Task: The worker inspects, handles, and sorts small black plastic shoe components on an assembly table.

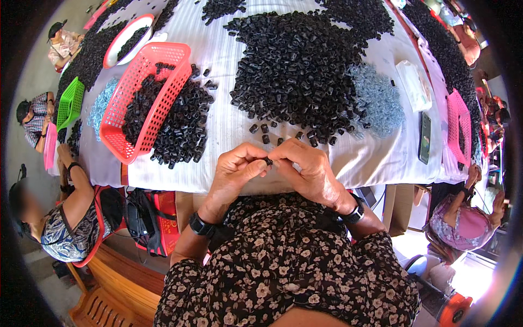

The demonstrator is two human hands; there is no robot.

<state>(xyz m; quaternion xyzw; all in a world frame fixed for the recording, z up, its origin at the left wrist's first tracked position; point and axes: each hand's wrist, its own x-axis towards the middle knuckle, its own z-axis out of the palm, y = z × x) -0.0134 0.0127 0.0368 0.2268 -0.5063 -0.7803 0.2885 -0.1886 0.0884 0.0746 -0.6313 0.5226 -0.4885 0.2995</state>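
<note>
In front of me, over the near edge of the table, my left hand (235, 170) pinches a small black plastic piece (267, 162) between thumb and fingers. My right hand (309, 170) meets it from the other side, its thumb and forefinger closed at the piece. Whether the right fingertips also hold something tiny is hidden. Just beyond the hands spreads a large heap of black plastic pieces (289, 71). A mound of small clear bluish parts (378, 101) adjoins it on the right.
On the left stands a red perforated basket (164, 103) with black pieces inside and more beside it (182, 128). To the right lie a phone (424, 137), a white packet (414, 86) and a pink basket (459, 126). Other people sit along both sides, one close by (71, 218).
</note>
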